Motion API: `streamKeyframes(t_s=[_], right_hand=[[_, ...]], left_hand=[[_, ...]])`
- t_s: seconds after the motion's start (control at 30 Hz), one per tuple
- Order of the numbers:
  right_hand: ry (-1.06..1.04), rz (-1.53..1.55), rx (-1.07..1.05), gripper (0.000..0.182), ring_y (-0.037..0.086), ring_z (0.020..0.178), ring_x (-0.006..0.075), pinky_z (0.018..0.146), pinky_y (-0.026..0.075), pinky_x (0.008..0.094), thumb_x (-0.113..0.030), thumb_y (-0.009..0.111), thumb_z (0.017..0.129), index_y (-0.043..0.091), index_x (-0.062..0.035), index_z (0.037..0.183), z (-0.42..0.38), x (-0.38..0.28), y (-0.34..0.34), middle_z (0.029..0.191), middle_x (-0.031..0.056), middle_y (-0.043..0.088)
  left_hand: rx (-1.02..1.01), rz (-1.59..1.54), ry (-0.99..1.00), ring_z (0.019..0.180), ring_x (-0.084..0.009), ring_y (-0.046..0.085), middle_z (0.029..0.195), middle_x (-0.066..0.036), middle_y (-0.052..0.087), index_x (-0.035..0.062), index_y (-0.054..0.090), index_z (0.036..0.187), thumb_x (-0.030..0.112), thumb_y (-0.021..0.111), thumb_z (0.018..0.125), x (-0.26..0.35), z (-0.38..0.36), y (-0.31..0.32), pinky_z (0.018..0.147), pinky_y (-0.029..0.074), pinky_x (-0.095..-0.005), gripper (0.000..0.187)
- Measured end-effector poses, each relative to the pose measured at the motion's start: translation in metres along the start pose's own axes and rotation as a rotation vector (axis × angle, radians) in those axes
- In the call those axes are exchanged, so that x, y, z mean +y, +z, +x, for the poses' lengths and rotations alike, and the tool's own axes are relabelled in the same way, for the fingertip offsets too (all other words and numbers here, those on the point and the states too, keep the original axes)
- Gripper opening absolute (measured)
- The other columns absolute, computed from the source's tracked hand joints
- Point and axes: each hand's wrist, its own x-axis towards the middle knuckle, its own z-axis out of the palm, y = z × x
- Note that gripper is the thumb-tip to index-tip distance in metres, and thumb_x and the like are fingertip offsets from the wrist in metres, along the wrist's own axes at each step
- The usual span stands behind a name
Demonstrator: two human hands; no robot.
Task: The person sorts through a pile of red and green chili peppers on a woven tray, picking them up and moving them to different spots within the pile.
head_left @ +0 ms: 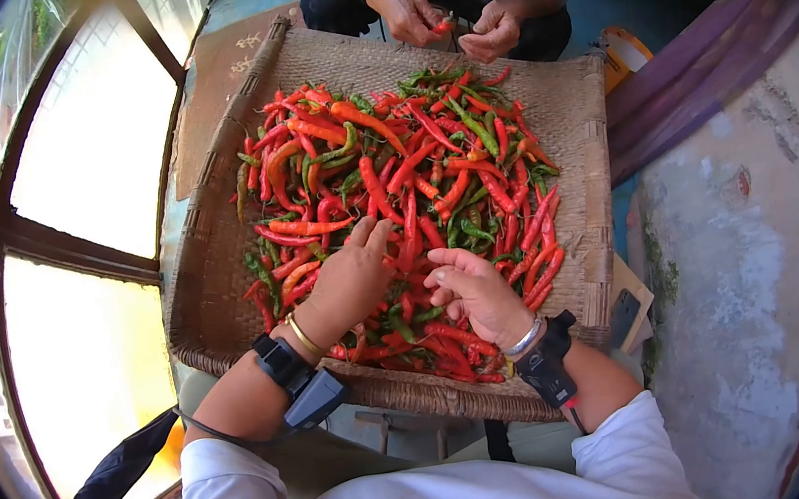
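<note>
My left hand (pixel 353 273) reaches over the pile of chili peppers (pixel 451 178), back up, with its fingers stretched forward among red peppers. No pepper shows in its grasp. My right hand (pixel 478 292) is close by on the right, above the same pile, its fingers curled inward. Whatever they may hold is hidden. Mostly red peppers, mixed with green and orange ones, lie heaped in a wide woven basket (pixel 583 217). Both of my wrists wear a bangle and a strapped device.
Across the basket, another person's hands (pixel 442 25) hold a red pepper (pixel 443 27). Windows (pixel 69 160) stand at the left and a worn pale wall (pixel 746 227) at the right. A phone (pixel 624 314) lies beside the basket, and a purple cloth (pixel 706 62) hangs behind it.
</note>
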Motion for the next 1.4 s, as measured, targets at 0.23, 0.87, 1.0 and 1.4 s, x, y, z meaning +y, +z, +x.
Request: streamKeyframes(t_s=[0.23,0.87,1.0,1.4], right_hand=[[0.053,-0.092,-0.101,0.048,0.056,0.081,0.0124,0.053,0.046,0.0187,-0.015,0.05,0.085,0.03,0.002,0.125,-0.001,0.006,0.005,0.112,0.0138,0.046],[0.024,-0.241,-0.123,0.025,0.054,0.062,0.0088,0.045,0.04,0.018,-0.017,0.049,0.085,0.044,-0.0027,0.105,-0.003,0.004,0.009,0.081,0.0032,0.054],[0.017,-0.304,-0.086,0.019,0.051,0.054,0.007,0.043,0.039,0.0186,-0.018,0.049,0.086,0.048,-0.0026,0.097,-0.004,-0.004,0.01,0.07,0.0013,0.054],[0.071,-0.573,-0.083,0.019,0.049,0.048,0.0072,0.044,0.04,0.021,-0.018,0.054,0.082,0.054,-0.0011,0.074,-0.001,-0.004,0.008,0.056,0.0018,0.052]], left_hand=[[-0.322,0.355,-0.096,0.071,-0.0305,0.059,0.094,-0.016,0.052,0.0001,0.046,0.109,0.012,0.055,0.072,-0.014,0.001,0.006,0.056,0.049,-0.0367,0.04],[-0.242,-0.388,0.091,0.074,-0.0297,0.056,0.074,-0.013,0.056,0.0025,0.054,0.084,0.009,0.06,0.07,0.011,-0.003,-0.001,0.062,0.045,-0.0356,0.016],[-0.166,-0.299,0.109,0.074,-0.0302,0.056,0.078,-0.013,0.055,0.0023,0.054,0.083,0.009,0.06,0.07,0.007,-0.005,0.0,0.062,0.045,-0.0361,0.016],[-0.215,0.01,0.235,0.081,-0.0267,0.053,0.083,-0.01,0.053,0.005,0.055,0.086,0.013,0.064,0.065,0.022,-0.009,-0.011,0.068,0.045,-0.0344,0.025]])
